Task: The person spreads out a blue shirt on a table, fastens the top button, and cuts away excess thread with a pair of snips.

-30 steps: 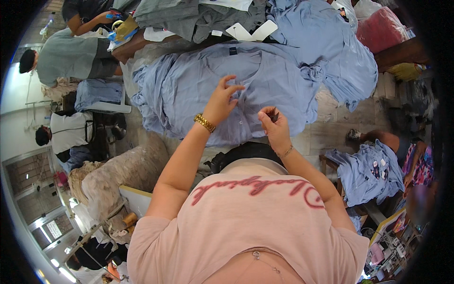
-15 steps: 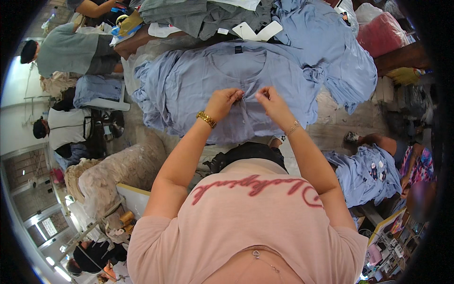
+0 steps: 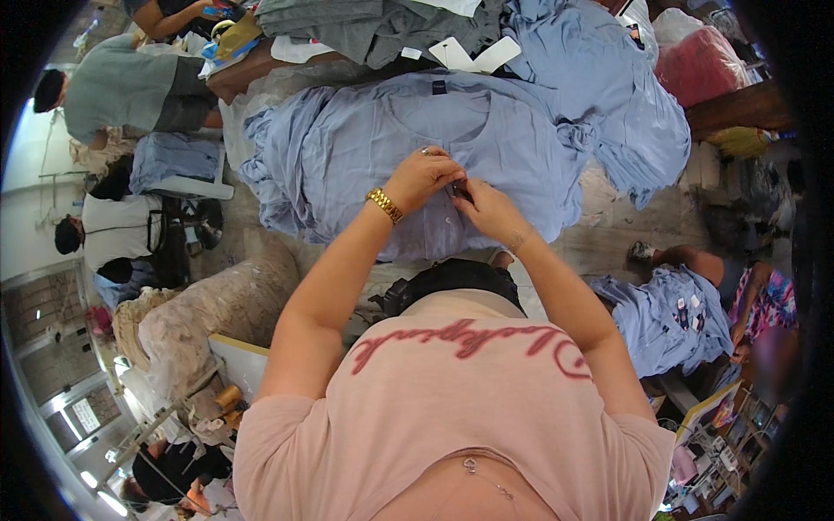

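A light blue blouse (image 3: 426, 122) with a round neckline and a buttoned front lies spread over a pile of similar garments, its neck away from me. My left hand (image 3: 426, 180), with a gold watch at the wrist, is closed in a pinch over the front opening, gripping the cloth there. Close against its fingertips, my right hand (image 3: 489, 211) is closed too. Something small and dark shows between the two hands at the right fingers, too hidden to name. Below them, the blouse's buttoned front hangs toward me.
Beyond the blouse lie grey folded garments (image 3: 347, 30), white card tags (image 3: 473, 56) and more blue clothes (image 3: 599, 78). A red plastic-wrapped bundle (image 3: 699, 56) sits at far right. People work at left; another person sits at right beside a blue garment pile (image 3: 669, 317).
My right hand has moved left and down to meet the left hand. The left hand has shifted slightly right and turned over the cloth.
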### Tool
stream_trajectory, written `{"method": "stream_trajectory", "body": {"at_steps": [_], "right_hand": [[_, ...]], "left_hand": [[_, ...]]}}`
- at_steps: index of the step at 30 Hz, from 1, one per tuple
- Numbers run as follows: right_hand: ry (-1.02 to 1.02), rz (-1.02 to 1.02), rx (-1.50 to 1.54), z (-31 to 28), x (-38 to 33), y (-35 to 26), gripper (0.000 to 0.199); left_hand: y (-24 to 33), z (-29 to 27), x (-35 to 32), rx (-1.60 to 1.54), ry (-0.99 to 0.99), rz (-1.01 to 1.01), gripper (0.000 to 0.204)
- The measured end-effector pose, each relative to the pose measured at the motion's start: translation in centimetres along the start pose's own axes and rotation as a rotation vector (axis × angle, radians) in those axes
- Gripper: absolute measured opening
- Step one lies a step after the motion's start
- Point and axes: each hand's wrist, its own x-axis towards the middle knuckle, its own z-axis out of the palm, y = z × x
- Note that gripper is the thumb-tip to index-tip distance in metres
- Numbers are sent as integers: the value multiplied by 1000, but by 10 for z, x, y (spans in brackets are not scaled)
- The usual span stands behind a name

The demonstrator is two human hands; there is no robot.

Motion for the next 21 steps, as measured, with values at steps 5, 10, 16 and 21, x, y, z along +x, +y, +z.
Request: {"method": "stream_trajectory", "body": {"at_steps": [5,10,16,21], "right_hand": [[165,-53,-200,0,-15,-15,25],[249,52,-88,19,-28,-16,24],[182,-75,-16,28,-29,-22,24],[270,46,8,26,-24,-12,23]], "left_hand": [[-2,-12,4,228,-83,145,11],[-9,-11,-1,292,-9,179,9],[-17,-1,-8,238,80,117,12],[-12,-5,-8,192,-14,-86,19]]}}
